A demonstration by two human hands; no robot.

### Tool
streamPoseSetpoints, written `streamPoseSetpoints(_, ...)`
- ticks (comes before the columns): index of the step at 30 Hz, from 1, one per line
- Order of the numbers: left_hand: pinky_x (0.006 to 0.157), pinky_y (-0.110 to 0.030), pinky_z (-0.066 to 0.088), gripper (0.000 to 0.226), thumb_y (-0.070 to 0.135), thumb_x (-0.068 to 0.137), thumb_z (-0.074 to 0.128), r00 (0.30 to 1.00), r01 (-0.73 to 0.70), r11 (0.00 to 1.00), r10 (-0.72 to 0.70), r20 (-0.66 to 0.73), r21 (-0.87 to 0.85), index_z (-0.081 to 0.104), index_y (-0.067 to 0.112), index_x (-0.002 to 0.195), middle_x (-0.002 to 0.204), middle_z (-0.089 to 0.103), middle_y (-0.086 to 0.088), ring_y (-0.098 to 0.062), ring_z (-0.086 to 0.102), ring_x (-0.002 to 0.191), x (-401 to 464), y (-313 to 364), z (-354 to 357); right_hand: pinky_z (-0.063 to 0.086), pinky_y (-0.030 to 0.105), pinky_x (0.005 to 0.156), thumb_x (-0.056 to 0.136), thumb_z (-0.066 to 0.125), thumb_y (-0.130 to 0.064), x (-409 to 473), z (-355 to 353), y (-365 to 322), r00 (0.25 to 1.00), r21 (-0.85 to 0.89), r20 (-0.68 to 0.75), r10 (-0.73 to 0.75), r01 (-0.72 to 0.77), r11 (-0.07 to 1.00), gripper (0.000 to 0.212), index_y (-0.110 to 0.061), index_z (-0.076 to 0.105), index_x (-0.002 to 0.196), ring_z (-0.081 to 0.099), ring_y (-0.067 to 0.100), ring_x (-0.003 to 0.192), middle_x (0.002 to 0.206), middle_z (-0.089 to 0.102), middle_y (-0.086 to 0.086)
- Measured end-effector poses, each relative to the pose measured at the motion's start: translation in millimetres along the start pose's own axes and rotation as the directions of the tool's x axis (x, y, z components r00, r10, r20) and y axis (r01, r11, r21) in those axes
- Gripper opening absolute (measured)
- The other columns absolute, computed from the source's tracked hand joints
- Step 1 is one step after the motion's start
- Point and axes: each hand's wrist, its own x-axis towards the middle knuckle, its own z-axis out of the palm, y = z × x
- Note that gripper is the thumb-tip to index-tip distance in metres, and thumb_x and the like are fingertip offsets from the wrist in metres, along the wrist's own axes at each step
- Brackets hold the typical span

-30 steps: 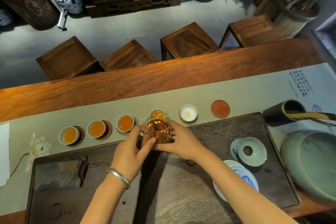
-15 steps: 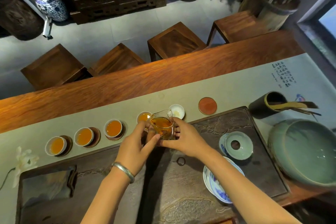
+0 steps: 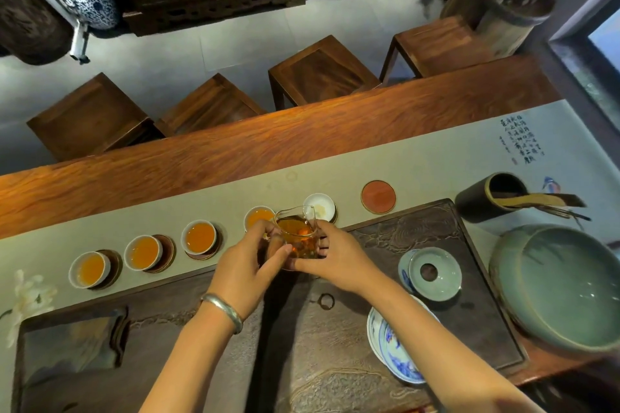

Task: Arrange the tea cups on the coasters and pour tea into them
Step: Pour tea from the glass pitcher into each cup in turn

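Observation:
A glass pitcher [image 3: 298, 233] half full of amber tea is held upright between my left hand [image 3: 246, 265] and my right hand [image 3: 335, 260], just in front of the cup row. Three white cups hold tea on dark coasters: one at far left [image 3: 89, 269], a second [image 3: 143, 252], a third [image 3: 199, 237]. A further filled cup [image 3: 256, 216] is partly hidden behind my left hand. To the pitcher's right a white cup [image 3: 319, 206] holds only a pale trace of liquid. A red coaster [image 3: 378, 196] lies bare beyond it.
The dark carved tea tray [image 3: 419, 228] holds a celadon lid [image 3: 434, 273] on a saucer and a blue-and-white bowl [image 3: 389, 342]. A large celadon basin [image 3: 557, 285] and a dark tool holder [image 3: 486, 198] stand at right. Wooden stools line the table's far side.
Both hands have carried the pitcher rightward along the row, from over the fourth cup to between it and the pale cup. The pitcher now sits more level.

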Motion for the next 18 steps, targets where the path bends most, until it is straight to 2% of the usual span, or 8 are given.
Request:
streamPoseSetpoints(4,0.050,-0.027,0.048,0.015,0.040,0.086,0.058,1.000,-0.001,1.000,0.001,-0.007,-0.008,0.046,0.036,0.094,0.064,0.062,0.004,-0.008,0.057,0.055,1.7,-1.5,1.1,0.057,0.040,0.102,0.057,0.089,-0.056,1.1,0.6,0.2,1.000,0.024,0.005,0.008,-0.008,1.000,0.078,-0.034,0.060,0.126,0.072,0.004,0.108,0.118,0.075,-0.012)
streamPoseSetpoints(8,0.048,-0.028,0.047,0.016,0.042,0.086,0.057,1.000,-0.008,1.000,0.008,-0.003,0.007,0.044,0.038,0.094,0.062,0.062,0.005,-0.008,0.057,0.054,2.1,-3.3,0.0,0.058,0.040,0.101,0.056,0.088,-0.057,0.0,3.5,-0.4,1.000,0.016,-0.004,0.010,-0.010,1.000,0.065,-0.048,0.059,0.114,0.072,0.004,0.108,0.118,0.074,-0.013)
streamPoseSetpoints(10,0.049,-0.032,0.050,0.016,0.043,0.086,0.056,1.000,-0.001,1.000,0.001,0.002,0.009,0.044,0.038,0.095,0.062,0.063,0.004,-0.009,0.058,0.052,2.7,-4.4,-1.0,0.058,0.040,0.101,0.057,0.088,-0.056,0.1,4.8,-0.6,1.000,0.025,0.002,0.010,-0.010,1.000,0.065,-0.048,0.059,0.115,0.072,0.004,0.108,0.118,0.075,-0.012)
streamPoseSetpoints(12,0.050,-0.036,0.051,0.016,0.043,0.086,0.056,1.000,0.002,1.000,-0.002,0.007,0.012,0.044,0.036,0.095,0.062,0.063,0.003,-0.010,0.058,0.052,2.8,-5.4,-1.9,0.058,0.041,0.101,0.057,0.087,-0.056,0.7,5.9,-0.3,1.000,0.043,0.009,0.012,-0.012,0.999,0.072,-0.040,0.060,0.122,0.072,0.005,0.108,0.119,0.074,-0.010)
streamPoseSetpoints(14,0.050,-0.033,0.051,0.016,0.043,0.086,0.056,1.000,-0.004,1.000,0.004,0.009,0.016,0.044,0.036,0.094,0.062,0.063,0.003,-0.009,0.058,0.052,2.6,-6.4,-2.4,0.058,0.040,0.101,0.056,0.087,-0.057,1.2,6.9,0.2,1.000,0.055,0.012,0.015,-0.015,0.998,0.080,-0.032,0.060,0.127,0.072,0.005,0.108,0.119,0.075,-0.009)
streamPoseSetpoints(18,0.046,-0.023,0.044,0.016,0.043,0.086,0.056,1.000,-0.016,1.000,0.016,0.006,0.025,0.044,0.037,0.094,0.059,0.060,0.004,-0.009,0.057,0.056,2.3,-8.5,-4.2,0.058,0.040,0.100,0.056,0.088,-0.056,1.1,9.1,0.2,1.000,0.060,0.012,0.022,-0.022,0.998,0.076,-0.035,0.061,0.124,0.073,0.003,0.105,0.115,0.075,-0.012)
